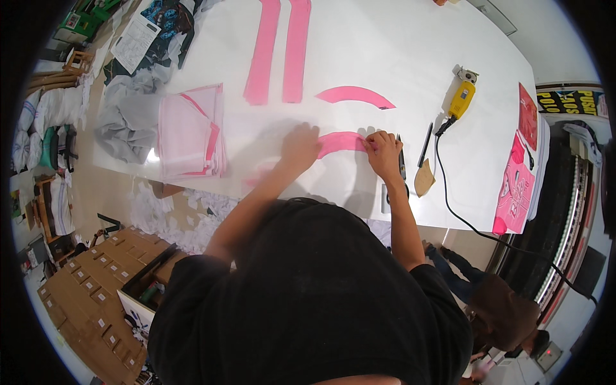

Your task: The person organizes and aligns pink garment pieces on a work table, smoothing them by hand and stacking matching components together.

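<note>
A curved pink fabric piece [342, 141] lies on the white table in front of me. My right hand [385, 153] pinches its right end between closed fingers. At its left end is my left hand [300, 147], smeared by motion, so its grip is unclear. Just beyond lies another curved pink strip [356, 96], pointed at its left end. Farther off are two bundles of long pink strips, a left one [263, 58] and a right one [296, 58]. A dark tool [402, 160], partly hidden, sits beside my right wrist.
Right of my hands lie a black pen [425, 144], a tan leaf-shaped piece [424, 178] and a yellow corded electric cutter [461, 99]; its cord crosses the table edge. Pink printed fabric [515, 186] lies far right. Sheer pink-edged panels [187, 131] and grey cloth [130, 115] are left.
</note>
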The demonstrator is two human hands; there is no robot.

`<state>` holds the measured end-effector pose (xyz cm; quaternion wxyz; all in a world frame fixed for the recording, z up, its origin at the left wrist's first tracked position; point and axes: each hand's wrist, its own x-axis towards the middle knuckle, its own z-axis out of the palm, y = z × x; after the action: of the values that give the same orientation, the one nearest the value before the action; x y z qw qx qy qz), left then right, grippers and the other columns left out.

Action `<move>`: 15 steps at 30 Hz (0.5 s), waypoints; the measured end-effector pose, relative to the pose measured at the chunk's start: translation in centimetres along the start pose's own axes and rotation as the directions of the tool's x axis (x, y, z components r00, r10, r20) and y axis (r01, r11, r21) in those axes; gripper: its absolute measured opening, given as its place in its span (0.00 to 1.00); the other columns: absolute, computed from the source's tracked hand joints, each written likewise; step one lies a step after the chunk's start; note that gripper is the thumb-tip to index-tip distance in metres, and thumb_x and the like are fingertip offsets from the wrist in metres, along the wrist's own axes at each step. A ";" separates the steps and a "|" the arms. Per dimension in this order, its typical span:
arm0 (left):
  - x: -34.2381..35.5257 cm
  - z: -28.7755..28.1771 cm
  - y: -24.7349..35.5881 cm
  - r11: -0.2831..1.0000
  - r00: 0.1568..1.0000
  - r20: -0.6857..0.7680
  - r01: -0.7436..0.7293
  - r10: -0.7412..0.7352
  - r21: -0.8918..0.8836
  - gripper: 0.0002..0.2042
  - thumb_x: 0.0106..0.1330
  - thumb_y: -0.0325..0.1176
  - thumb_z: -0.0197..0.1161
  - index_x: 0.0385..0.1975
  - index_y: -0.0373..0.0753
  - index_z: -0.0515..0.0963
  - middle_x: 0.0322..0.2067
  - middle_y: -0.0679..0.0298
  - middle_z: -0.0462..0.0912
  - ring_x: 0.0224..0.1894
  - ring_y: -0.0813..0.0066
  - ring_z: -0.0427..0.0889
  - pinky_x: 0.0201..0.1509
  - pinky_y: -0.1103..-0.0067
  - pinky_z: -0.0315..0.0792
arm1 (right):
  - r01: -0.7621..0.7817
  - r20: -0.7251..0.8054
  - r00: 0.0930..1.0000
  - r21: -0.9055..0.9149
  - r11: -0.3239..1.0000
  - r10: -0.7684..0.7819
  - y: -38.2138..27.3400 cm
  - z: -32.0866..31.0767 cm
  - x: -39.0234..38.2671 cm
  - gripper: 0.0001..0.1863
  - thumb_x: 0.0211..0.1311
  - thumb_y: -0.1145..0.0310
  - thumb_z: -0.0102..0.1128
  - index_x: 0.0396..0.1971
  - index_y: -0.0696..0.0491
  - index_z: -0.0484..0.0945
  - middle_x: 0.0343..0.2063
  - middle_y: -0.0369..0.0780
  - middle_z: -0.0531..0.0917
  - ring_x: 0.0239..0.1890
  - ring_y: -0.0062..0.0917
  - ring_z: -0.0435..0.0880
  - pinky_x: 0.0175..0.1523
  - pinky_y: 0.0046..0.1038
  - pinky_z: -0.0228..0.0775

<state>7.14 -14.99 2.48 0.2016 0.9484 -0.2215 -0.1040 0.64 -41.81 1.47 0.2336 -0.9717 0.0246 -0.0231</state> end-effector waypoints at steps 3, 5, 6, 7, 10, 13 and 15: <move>1.6 0.9 0.8 0.982 0.985 -0.060 -0.165 0.161 -0.086 0.18 0.63 0.39 0.71 0.50 0.38 0.80 0.45 0.55 0.79 0.51 0.53 0.79 0.53 0.59 0.76 | -0.043 0.051 0.998 0.046 0.998 0.041 0.0 -0.7 0.2 0.09 0.63 0.65 0.66 0.42 0.48 0.84 0.42 0.36 0.84 0.49 0.34 0.78 0.60 0.43 0.55; 2.2 1.8 1.5 0.966 0.971 -0.107 -0.225 0.213 -0.127 0.18 0.63 0.39 0.72 0.49 0.37 0.81 0.45 0.56 0.79 0.52 0.54 0.78 0.57 0.61 0.74 | -0.079 0.082 0.994 0.080 0.994 0.073 0.3 -0.9 0.2 0.09 0.63 0.64 0.67 0.42 0.49 0.84 0.39 0.36 0.86 0.47 0.31 0.80 0.60 0.42 0.55; 2.4 2.1 1.5 0.965 0.972 -0.111 -0.222 0.208 -0.136 0.18 0.63 0.39 0.72 0.48 0.38 0.82 0.45 0.57 0.79 0.52 0.55 0.78 0.57 0.61 0.73 | -0.090 0.083 0.993 0.092 0.992 0.083 0.6 -0.8 0.3 0.10 0.64 0.63 0.68 0.42 0.49 0.85 0.38 0.36 0.87 0.47 0.30 0.81 0.60 0.41 0.55; 2.6 2.3 1.5 0.965 0.972 -0.113 -0.219 0.204 -0.144 0.17 0.62 0.39 0.72 0.47 0.38 0.82 0.44 0.58 0.79 0.52 0.56 0.78 0.57 0.62 0.73 | -0.102 0.084 0.992 0.104 0.989 0.094 1.0 -0.8 0.3 0.10 0.65 0.62 0.69 0.41 0.49 0.85 0.37 0.35 0.88 0.46 0.28 0.82 0.60 0.40 0.55; 2.5 2.9 0.7 0.949 0.965 -0.136 -0.247 0.223 -0.198 0.14 0.62 0.39 0.72 0.44 0.39 0.84 0.44 0.60 0.79 0.51 0.57 0.78 0.57 0.62 0.72 | -0.114 0.131 0.987 0.139 0.984 0.096 0.5 -1.3 0.7 0.12 0.65 0.60 0.70 0.43 0.49 0.86 0.37 0.37 0.88 0.47 0.27 0.83 0.60 0.39 0.55; 2.8 2.9 0.6 0.935 0.963 -0.137 -0.261 0.234 -0.240 0.11 0.63 0.38 0.72 0.41 0.41 0.85 0.43 0.62 0.80 0.51 0.58 0.78 0.57 0.63 0.72 | -0.172 0.205 0.967 0.083 0.982 0.152 0.3 -1.9 1.0 0.13 0.65 0.58 0.69 0.43 0.50 0.87 0.36 0.38 0.88 0.47 0.27 0.82 0.60 0.39 0.54; 2.9 3.1 0.6 0.933 0.965 -0.134 -0.252 0.224 -0.256 0.10 0.63 0.37 0.72 0.40 0.42 0.85 0.41 0.63 0.80 0.50 0.59 0.79 0.57 0.63 0.72 | -0.169 0.206 0.967 0.077 0.983 0.150 0.4 -2.0 1.0 0.13 0.66 0.57 0.68 0.41 0.50 0.87 0.35 0.37 0.88 0.46 0.28 0.82 0.59 0.39 0.54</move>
<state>8.58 -17.84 -0.40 0.3516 0.8821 -0.3077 -0.0594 1.52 -43.14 3.12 0.2812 -0.9520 0.0782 0.0921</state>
